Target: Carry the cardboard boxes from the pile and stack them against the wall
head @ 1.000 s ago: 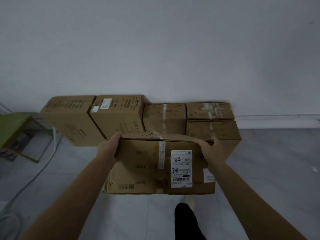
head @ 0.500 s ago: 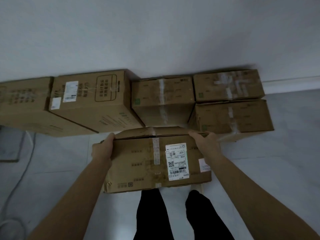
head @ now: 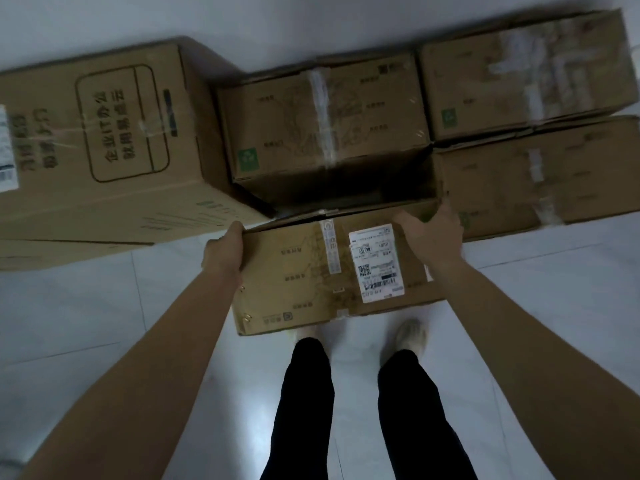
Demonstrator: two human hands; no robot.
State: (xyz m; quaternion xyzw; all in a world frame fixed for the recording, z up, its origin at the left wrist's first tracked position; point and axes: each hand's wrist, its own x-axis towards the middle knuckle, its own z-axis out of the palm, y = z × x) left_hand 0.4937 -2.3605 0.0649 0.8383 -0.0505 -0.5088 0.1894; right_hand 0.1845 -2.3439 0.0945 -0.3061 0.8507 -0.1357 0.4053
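Several cardboard boxes are stacked against the wall, while one more box, gripped at its top edges by the curled left hand and right hand, is held near that wall, not yet placed.

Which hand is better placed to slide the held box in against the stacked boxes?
Probably the left hand: it grips the held box on its left side. The right hand curls over the far edge, close to the stacked boxes, and could get pinched.
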